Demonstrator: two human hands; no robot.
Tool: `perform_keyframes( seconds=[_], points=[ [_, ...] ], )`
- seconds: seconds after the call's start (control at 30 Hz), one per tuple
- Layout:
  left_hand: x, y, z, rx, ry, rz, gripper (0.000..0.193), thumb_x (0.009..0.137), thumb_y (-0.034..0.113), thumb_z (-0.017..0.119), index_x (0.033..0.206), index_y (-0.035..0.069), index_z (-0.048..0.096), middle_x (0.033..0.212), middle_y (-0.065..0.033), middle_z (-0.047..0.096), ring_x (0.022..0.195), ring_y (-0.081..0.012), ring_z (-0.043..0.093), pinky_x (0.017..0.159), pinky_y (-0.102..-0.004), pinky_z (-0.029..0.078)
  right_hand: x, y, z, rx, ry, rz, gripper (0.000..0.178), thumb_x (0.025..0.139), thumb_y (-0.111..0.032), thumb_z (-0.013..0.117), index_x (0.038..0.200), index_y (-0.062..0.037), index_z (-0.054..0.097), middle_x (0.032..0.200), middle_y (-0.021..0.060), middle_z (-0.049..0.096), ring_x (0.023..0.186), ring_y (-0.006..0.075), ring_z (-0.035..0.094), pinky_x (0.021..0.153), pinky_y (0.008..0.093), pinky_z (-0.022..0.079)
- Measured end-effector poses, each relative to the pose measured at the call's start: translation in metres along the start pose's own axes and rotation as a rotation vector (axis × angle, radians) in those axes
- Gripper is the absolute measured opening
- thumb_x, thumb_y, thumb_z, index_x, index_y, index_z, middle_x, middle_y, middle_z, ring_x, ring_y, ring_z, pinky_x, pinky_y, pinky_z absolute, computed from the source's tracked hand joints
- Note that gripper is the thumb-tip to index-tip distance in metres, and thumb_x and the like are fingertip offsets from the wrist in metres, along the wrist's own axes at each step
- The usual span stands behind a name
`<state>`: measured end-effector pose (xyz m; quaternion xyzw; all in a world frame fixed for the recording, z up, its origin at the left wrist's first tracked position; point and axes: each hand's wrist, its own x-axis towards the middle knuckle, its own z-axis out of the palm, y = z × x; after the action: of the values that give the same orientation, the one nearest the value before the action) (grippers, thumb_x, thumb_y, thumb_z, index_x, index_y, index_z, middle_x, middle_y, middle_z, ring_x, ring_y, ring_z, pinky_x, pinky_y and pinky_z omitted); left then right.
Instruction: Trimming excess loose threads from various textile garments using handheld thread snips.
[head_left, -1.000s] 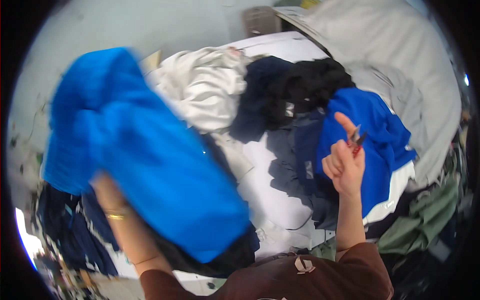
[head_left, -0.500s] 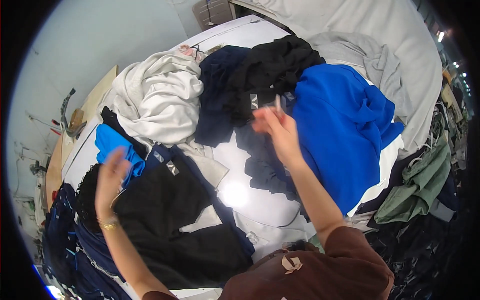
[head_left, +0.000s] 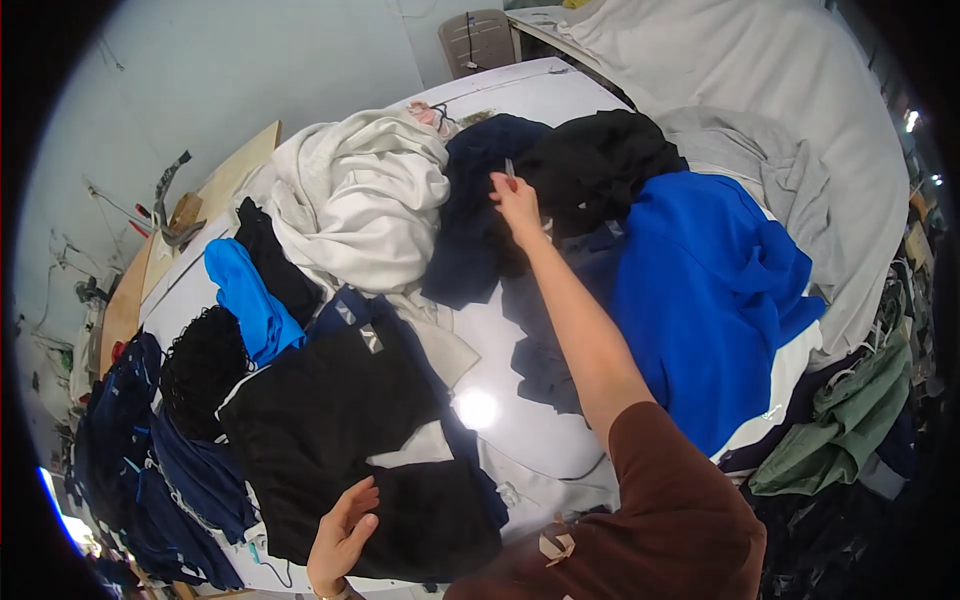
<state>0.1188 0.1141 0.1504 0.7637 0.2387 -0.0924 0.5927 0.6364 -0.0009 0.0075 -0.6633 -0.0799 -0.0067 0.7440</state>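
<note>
My right hand (head_left: pixel 518 208) is stretched out over the dark navy cloth (head_left: pixel 480 160) and the black cloth (head_left: pixel 600 155) at the far side of the table. Its fingers pinch a small, slim, pale tool (head_left: pixel 509 168), whose exact kind is too small to tell. Low in the view, my left hand (head_left: pixel 343 535) is over the near part of the black trousers (head_left: pixel 330 415), fingers slightly bent and holding nothing. The trousers are spread over a navy garment, with two small shiny labels near their far end.
A heap of white cloth (head_left: pixel 350 190) lies at the far left, with bright blue cloth (head_left: pixel 250 300) and a coil of black cord (head_left: pixel 205 375) nearer. Royal blue fabric (head_left: pixel 710 300) covers the right side. Green cloth (head_left: pixel 840 420) hangs beyond the table's right edge.
My left hand has moved from beside the bright blue cloth toward me, down over the black trousers. My right hand has reached farther away and left, still holding the slim tool. The view has shifted.
</note>
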Motion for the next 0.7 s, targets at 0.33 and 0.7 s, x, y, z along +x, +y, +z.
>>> perform_keyframes(
  seconds=[0.33, 0.7],
  points=[
    [0.082, 0.020, 0.103, -0.378, 0.091, 0.457, 0.101, 0.075, -0.008, 0.067, 0.150, 0.020, 0.005, 0.135, -0.0144, 0.037, 0.106, -0.0198, 0.055, 0.085, -0.0300, 0.048, -0.260, -0.173, -0.011, 0.273, -0.501, -0.397, 0.021, 0.092, -0.008, 0.055, 0.111, -0.0009, 0.061, 0.099, 0.0048, 0.054, 0.081, 0.0094, 0.055, 0.071, 0.0215, 0.044],
    [0.106, 0.037, 0.121, -1.099, 0.718, 0.253, 0.033, 0.094, 0.022, 0.054, 0.116, -0.003, 0.052, 0.109, -0.0148, 0.062, 0.090, -0.0235, 0.064, 0.080, -0.0353, 0.054, -0.368, -0.144, -0.072, 0.195, -0.439, 0.006, 0.013, 0.093, -0.004, 0.051, 0.099, -0.0021, 0.063, 0.083, 0.0019, 0.053, 0.062, 0.0043, 0.049, 0.053, 0.0184, 0.038]
  ],
)
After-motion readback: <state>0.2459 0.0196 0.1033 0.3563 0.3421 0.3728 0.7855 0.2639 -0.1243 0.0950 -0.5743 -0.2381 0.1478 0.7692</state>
